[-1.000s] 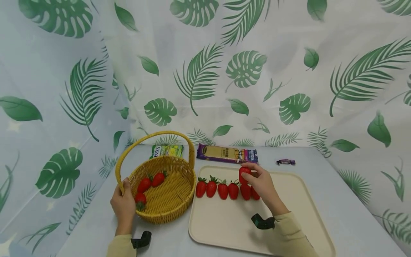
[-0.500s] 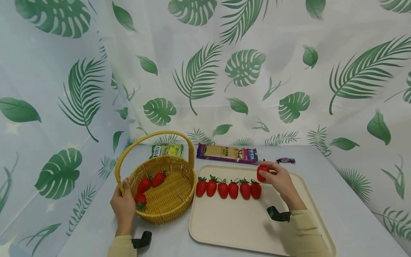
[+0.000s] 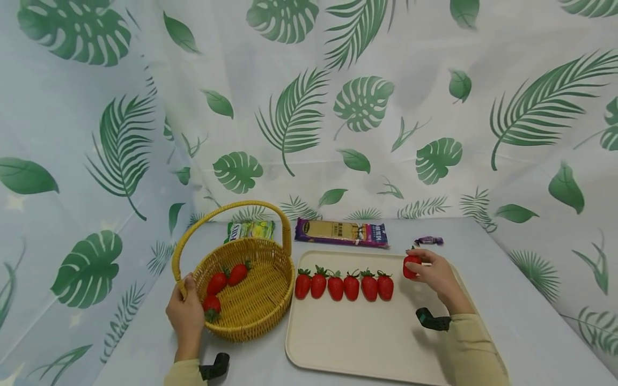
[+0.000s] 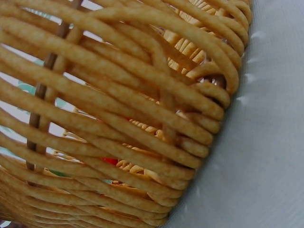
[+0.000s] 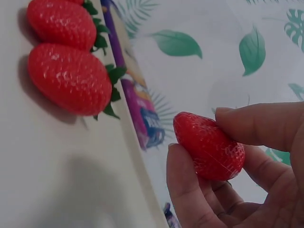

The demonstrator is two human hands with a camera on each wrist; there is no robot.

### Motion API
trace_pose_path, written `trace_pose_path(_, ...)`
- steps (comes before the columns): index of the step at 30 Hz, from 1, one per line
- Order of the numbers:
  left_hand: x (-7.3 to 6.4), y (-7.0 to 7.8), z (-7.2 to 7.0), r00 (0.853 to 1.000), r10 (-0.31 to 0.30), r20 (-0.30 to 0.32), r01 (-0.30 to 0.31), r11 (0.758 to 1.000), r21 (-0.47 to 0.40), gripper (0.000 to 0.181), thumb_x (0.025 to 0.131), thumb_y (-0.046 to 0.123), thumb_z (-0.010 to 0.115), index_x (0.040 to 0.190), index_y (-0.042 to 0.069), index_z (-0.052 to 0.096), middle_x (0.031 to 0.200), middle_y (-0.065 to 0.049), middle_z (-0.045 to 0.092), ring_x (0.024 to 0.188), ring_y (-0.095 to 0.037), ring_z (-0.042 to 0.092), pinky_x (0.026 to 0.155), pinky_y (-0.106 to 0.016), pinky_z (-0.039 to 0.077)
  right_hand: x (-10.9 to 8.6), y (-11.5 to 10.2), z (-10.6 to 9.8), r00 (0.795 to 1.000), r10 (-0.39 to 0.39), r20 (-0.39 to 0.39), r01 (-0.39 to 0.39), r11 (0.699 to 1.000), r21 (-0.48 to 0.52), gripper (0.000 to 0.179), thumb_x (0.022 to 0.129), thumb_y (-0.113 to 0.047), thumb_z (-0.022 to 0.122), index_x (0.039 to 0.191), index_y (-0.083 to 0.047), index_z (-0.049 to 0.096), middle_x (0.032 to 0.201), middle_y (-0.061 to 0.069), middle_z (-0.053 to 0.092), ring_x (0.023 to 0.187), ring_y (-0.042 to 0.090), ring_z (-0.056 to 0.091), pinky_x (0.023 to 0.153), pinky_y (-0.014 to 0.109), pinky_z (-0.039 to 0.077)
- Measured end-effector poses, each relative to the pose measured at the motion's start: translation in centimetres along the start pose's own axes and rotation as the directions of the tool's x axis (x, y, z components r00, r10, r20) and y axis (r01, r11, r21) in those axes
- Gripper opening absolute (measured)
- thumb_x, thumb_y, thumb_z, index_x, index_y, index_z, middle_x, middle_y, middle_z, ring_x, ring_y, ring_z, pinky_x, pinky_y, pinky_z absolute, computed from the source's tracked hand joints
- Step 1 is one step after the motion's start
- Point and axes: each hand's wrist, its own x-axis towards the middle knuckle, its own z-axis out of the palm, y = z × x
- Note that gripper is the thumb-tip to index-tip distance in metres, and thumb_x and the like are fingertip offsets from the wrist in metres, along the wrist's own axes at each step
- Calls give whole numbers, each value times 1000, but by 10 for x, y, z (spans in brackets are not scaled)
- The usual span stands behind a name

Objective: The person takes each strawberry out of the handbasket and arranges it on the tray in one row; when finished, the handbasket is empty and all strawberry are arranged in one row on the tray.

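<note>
over the far right part of the tray, head view, right hand pinches one strawberry, thumb and fingers clamped on it; it's held apart from the row of six strawberries lying on the tray, leaves pointing away from the person; left hand grips the yellow basket where handle meets rim on the left side; three strawberries lie inside; behind: green packet, purple-and-gold packet, wrapped candy;

left wrist view: basket weave fills most of it, tabletop beside; bit of red through the gaps; hand out of sight, can't tell its grip from this one; weave looks stiff, probably light; handle base or rim seems a sound hold;

right wrist view: thumb and fingertips clamped across the held strawberry; skin glossy, maybe slippery; likely light, softness can't be told; broad middle looks like the best hold, tapered tip could slide out, leaves look too thin to pull on
</note>
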Motion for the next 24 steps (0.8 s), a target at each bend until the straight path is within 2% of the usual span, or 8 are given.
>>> trace_pose_path(2,-1,-1,0,1000,3,1,-3,1000,-5,50,103,42,46,128,3,64,115,-21,67,77,-10,50,68,-25,34,1,5,-3,1000,23,6,-23,1000,-13,50,96,-18,64,137,7,48,125,28,47,96,27,59,73,30,56)
trace_pose_path(4,-1,-1,0,1000,5,8,-4,1000,-19,50,103,42,45,128,3,64,121,-20,66,89,-17,56,73,-26,36,1,8,-6,999,36,14,-35,999,-27,52,95,-17,65,137,7,47,125,29,47,96,27,60,73,30,56)
trace_pose_path(7,0,-1,-1,1000,-5,24,6,999,-41,50,104,41,45,129,1,63,125,-20,64,105,-32,58,83,-36,40,2,12,-8,998,60,25,-59,997,-49,52,94,-16,66,137,6,48,126,29,48,97,29,59,74,31,56)
trace_pose_path(9,2,0,-1,1000,-12,27,13,999,-51,51,104,41,45,129,1,62,126,-20,63,113,-36,56,89,-45,41,2,15,-7,997,68,44,-66,996,-58,52,93,-15,67,137,6,49,128,30,48,99,31,59,75,31,56)
trace_pose_path(11,4,2,-2,999,-16,28,17,998,-53,52,104,42,44,130,2,62,126,-20,63,112,-37,56,88,-47,40,4,17,-6,995,76,65,-72,995,-62,51,92,-15,68,136,5,50,129,29,48,102,32,57,76,31,56)
trace_pose_path(16,5,3,-1,999,-11,32,12,999,-42,53,104,43,43,130,1,62,125,-21,63,108,-36,57,78,-37,36,5,26,-3,987,104,125,-98,994,-53,47,92,-12,67,133,6,50,128,29,47,105,33,52,76,30,55)
trace_pose_path(19,2,3,-1,999,-17,28,18,999,-43,53,104,42,44,130,0,62,127,-21,62,116,-38,55,86,-42,38,5,32,-2,978,140,155,-136,990,-36,47,92,-9,67,133,7,50,128,29,47,104,33,52,77,33,55)
trace_pose_path(24,2,2,2,999,-33,36,35,997,-71,55,103,45,44,130,0,61,127,-22,62,118,-39,53,93,-52,38,6,36,-3,969,166,183,-166,986,-18,47,92,-8,66,134,7,50,130,29,48,102,32,55,78,36,56)
